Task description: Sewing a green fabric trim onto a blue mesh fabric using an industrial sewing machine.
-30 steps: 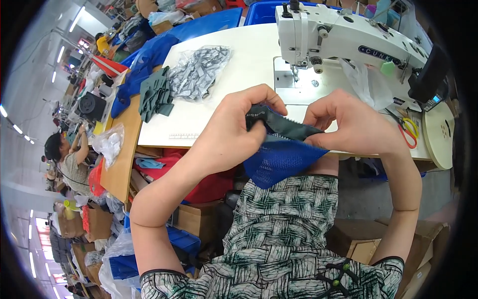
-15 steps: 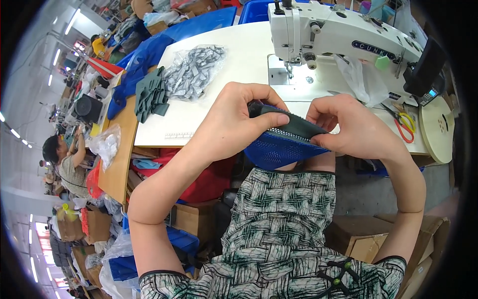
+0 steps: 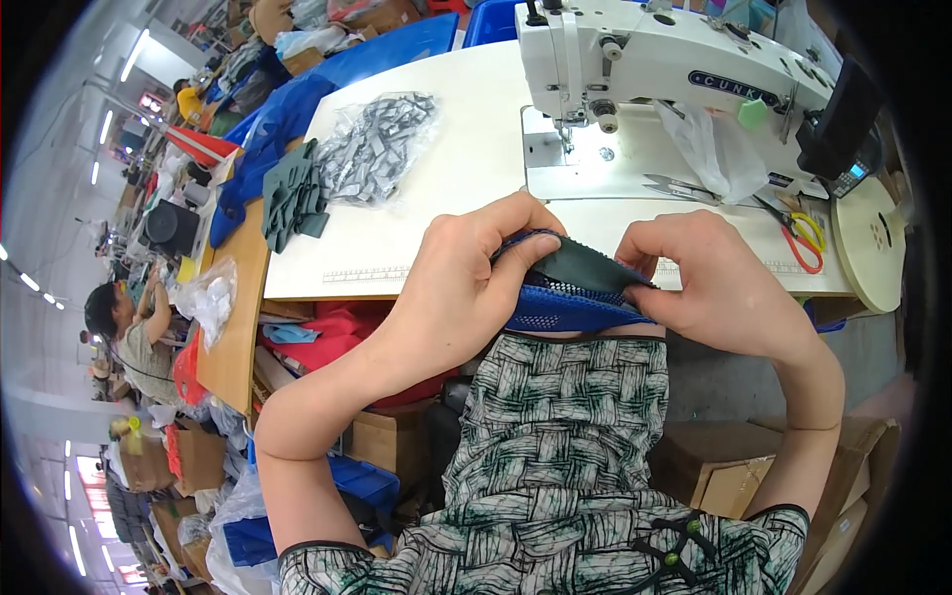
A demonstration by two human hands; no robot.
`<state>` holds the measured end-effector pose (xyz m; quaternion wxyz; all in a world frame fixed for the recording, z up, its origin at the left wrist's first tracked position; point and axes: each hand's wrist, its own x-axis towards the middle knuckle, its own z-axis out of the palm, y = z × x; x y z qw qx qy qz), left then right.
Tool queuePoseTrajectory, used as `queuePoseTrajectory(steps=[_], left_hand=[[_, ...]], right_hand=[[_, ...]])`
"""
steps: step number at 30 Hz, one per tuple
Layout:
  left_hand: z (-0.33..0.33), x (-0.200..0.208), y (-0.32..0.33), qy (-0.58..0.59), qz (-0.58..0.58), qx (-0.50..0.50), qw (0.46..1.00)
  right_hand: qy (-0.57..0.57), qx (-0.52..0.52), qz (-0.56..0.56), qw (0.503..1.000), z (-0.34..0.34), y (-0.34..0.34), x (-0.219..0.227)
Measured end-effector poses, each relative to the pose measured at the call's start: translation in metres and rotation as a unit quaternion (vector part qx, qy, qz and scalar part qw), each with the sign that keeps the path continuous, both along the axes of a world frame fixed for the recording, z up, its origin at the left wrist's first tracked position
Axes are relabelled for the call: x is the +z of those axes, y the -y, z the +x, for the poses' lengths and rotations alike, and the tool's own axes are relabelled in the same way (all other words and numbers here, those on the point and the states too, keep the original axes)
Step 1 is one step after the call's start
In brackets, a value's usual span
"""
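Between my hands, over my lap at the table's front edge, is a blue mesh fabric piece [image 3: 560,309] with a dark green fabric strip [image 3: 585,268] lying along its upper edge. My left hand [image 3: 486,263] pinches the left end of both layers, thumb on top of the green fabric. At the other end, my right hand [image 3: 694,278] grips the mesh corner between thumb and bent fingers. The two layers gape slightly in the middle. The right fingertips are partly hidden behind the cloth.
Beyond my hands stands a white sewing machine [image 3: 684,64] on a white table [image 3: 466,129]. Left are a clear bag of grey pieces [image 3: 382,149] and stacked dark green strips [image 3: 295,195]. Thread snips [image 3: 684,188] and scissors [image 3: 801,238] lie right. Another person [image 3: 134,332] works far left.
The fabric has tilted, and more of the dark green face shows between my hands. Both hands have come slightly nearer to me, still gripping the cloth.
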<state>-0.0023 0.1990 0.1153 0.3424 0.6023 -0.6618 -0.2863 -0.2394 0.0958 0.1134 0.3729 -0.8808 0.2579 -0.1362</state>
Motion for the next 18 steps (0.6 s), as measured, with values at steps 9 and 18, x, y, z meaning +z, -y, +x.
queuePoseTrajectory(steps=[9, 18], left_hand=[[0.013, -0.001, 0.001, -0.096, 0.112, -0.065, 0.987], [0.029, -0.008, 0.013, -0.262, 0.159, -0.140, 0.941]], right_hand=[[0.038, -0.004, 0.059, 0.998, -0.001, 0.009, -0.004], [0.061, 0.038, 0.110, 0.991, 0.011, 0.025, 0.005]])
